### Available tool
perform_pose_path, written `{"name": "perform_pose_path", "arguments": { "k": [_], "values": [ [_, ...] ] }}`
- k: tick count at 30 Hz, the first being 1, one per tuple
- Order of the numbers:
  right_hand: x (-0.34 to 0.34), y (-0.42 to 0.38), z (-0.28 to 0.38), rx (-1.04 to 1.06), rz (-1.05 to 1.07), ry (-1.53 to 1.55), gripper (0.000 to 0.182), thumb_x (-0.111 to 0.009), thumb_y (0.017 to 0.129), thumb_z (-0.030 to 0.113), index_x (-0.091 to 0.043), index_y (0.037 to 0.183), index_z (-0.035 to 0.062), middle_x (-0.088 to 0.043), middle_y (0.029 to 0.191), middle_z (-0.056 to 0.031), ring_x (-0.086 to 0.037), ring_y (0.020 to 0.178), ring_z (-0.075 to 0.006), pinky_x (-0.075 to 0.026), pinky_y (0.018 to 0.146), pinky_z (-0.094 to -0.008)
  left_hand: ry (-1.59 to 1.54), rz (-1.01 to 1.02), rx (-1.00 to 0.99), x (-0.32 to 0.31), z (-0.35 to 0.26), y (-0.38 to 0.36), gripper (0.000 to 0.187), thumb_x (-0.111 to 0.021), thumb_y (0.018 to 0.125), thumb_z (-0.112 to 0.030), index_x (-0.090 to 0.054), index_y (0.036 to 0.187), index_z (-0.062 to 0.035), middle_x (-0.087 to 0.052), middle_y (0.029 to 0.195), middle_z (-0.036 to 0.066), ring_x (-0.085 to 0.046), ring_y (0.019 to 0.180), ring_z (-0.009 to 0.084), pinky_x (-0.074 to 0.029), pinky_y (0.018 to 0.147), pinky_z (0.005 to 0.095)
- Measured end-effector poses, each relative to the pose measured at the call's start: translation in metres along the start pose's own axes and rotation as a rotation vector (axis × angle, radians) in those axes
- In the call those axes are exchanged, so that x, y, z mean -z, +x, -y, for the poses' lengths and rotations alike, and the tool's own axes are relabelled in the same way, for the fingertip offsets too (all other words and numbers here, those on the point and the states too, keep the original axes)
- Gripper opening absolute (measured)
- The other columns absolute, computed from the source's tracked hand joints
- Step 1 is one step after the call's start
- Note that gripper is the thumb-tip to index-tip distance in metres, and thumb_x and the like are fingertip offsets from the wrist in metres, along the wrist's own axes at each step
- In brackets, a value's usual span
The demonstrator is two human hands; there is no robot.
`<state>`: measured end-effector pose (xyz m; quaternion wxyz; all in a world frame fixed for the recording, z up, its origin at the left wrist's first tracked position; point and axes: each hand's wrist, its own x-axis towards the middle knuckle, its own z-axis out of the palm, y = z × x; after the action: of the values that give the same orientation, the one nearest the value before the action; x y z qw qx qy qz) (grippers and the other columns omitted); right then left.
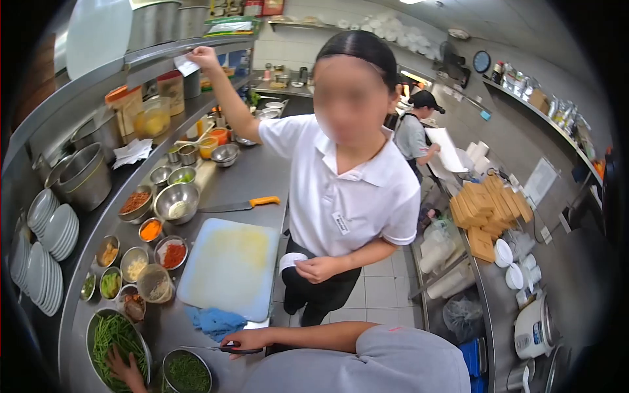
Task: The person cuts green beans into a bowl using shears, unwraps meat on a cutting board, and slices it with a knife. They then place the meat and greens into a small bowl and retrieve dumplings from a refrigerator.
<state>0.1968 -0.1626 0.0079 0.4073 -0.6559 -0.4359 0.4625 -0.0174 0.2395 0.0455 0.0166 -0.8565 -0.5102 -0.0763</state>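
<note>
Green beans (111, 333): my left hand (126, 371) lay spread on them.
Scissors (249, 351): my right hand (241, 338) held them, best worked over the small bowl (209, 377).

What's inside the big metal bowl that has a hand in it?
The metal bowl holds a pile of long green beans, with the person's left hand resting on them. The bowl's bottom is covered, so anything under the pile can't be seen.

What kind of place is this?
It's probably a restaurant kitchen! See the stacked white plates, the big cutting board with a knife near it, and all those long green vegetables in a bowl?
</note>
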Motion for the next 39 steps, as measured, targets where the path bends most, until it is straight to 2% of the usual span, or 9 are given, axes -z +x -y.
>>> {"name": "perform_pose_path", "arguments": {
  "k": [5, 8, 11, 14, 16, 18, 21, 31, 39],
  "values": [
    [0.009, -0.018, -0.009, 0.000, -0.055, -0.009, 0.067, -0.079, 0.090, 0.048, -0.056, 0.138, 0.0079, -0.066, 0.113, -0.0093, -0.059, 0.100, -0.0179, -0.049, 0.086, -0.0338, -0.254, -0.329, -0.188, 0.002, 0.000, 0.029, 0.042, -0.063, 0.100, -0.019, -0.061, 0.140, -0.0072, -0.048, 0.153, 0.019, -0.042, 0.143, 0.0379, -0.038, 0.114, 0.0536],
    [0.010, -0.022, -0.007, -0.074, -0.035, 0.021, 0.069, -0.079, 0.090, 0.049, -0.056, 0.139, 0.0068, -0.065, 0.114, -0.0094, -0.059, 0.102, -0.0182, -0.048, 0.087, -0.0337, -0.986, 0.115, -0.607, 0.127, -0.112, -0.039, 0.038, -0.064, 0.095, -0.010, -0.065, 0.132, 0.0005, -0.065, 0.127, 0.017, -0.062, 0.115, 0.0283, -0.048, 0.100, 0.0381],
    [0.002, -0.007, -0.009, -0.030, -0.025, 0.005, 0.067, -0.076, 0.093, 0.048, -0.055, 0.140, 0.0051, -0.064, 0.109, -0.0080, -0.058, 0.101, -0.0176, -0.048, 0.087, -0.0340, -0.911, 0.693, -1.090, 0.227, -0.204, -0.094, 0.042, -0.068, 0.091, -0.008, -0.067, 0.133, -0.0026, -0.072, 0.107, 0.015, -0.069, 0.094, 0.0220, -0.053, 0.086, 0.0324],
    [-0.012, 0.028, -0.038, 0.089, -0.029, 0.003, 0.060, -0.078, 0.092, 0.043, -0.059, 0.135, 0.0061, -0.067, 0.120, -0.0101, -0.063, 0.111, -0.0197, -0.050, 0.093, -0.0344, -0.930, 0.657, -1.617, 0.276, -0.273, -0.144, 0.041, -0.071, 0.091, -0.012, -0.068, 0.132, -0.0069, -0.071, 0.095, 0.009, -0.067, 0.082, 0.0186, -0.054, 0.077, 0.0335],
    [-0.007, 0.021, -0.022, 0.364, 0.005, 0.759, 0.054, -0.076, 0.094, 0.039, -0.059, 0.133, 0.0050, -0.066, 0.120, -0.0103, -0.061, 0.114, -0.0194, -0.049, 0.094, -0.0347, -0.920, 0.602, -1.666, 0.280, -0.289, -0.157, 0.040, -0.071, 0.092, -0.012, -0.068, 0.131, -0.0069, -0.071, 0.096, 0.008, -0.067, 0.082, 0.0183, -0.054, 0.077, 0.0334],
    [-0.002, 0.014, 0.003, 0.339, -0.038, 0.542, 0.051, -0.077, 0.094, 0.037, -0.059, 0.131, 0.0054, -0.066, 0.118, -0.0095, -0.061, 0.111, -0.0190, -0.050, 0.093, -0.0353, -0.893, 0.557, -1.736, 0.269, -0.296, -0.160, 0.039, -0.071, 0.092, -0.012, -0.068, 0.131, -0.0069, -0.072, 0.097, 0.008, -0.067, 0.082, 0.0180, -0.054, 0.077, 0.0333],
    [-0.012, 0.046, -0.043, 0.292, -0.231, -0.105, 0.045, -0.079, 0.091, 0.029, -0.061, 0.127, 0.0068, -0.067, 0.099, -0.0062, -0.065, 0.089, -0.0171, -0.054, 0.077, -0.0350, -1.021, 0.781, -1.492, 0.235, -0.284, -0.143, 0.036, -0.070, 0.093, -0.013, -0.070, 0.128, -0.0058, -0.071, 0.095, 0.006, -0.065, 0.081, 0.0152, -0.053, 0.075, 0.0311],
    [-0.020, 0.038, -0.006, 0.042, -0.016, 0.208, 0.032, -0.073, 0.096, 0.037, -0.068, 0.086, 0.0077, -0.058, 0.068, -0.0001, -0.057, 0.056, -0.0105, -0.046, 0.046, -0.0276, -0.858, 0.816, -1.349, 0.233, -0.260, -0.152, 0.033, -0.070, 0.095, -0.018, -0.070, 0.126, -0.0048, -0.072, 0.092, 0.009, -0.065, 0.080, 0.0135, -0.054, 0.072, 0.0303],
    [-0.012, -0.008, 0.005, 0.057, 0.063, 0.312, 0.035, -0.073, 0.098, 0.031, -0.055, 0.121, 0.0117, -0.063, 0.081, -0.0004, -0.058, 0.060, -0.0095, -0.047, 0.049, -0.0281, -1.150, 0.981, -0.933, 0.136, -0.164, -0.154, 0.023, -0.067, 0.101, -0.020, -0.070, 0.114, -0.0014, -0.074, 0.099, 0.007, -0.068, 0.084, 0.0140, -0.055, 0.077, 0.0297]
  ]
}}
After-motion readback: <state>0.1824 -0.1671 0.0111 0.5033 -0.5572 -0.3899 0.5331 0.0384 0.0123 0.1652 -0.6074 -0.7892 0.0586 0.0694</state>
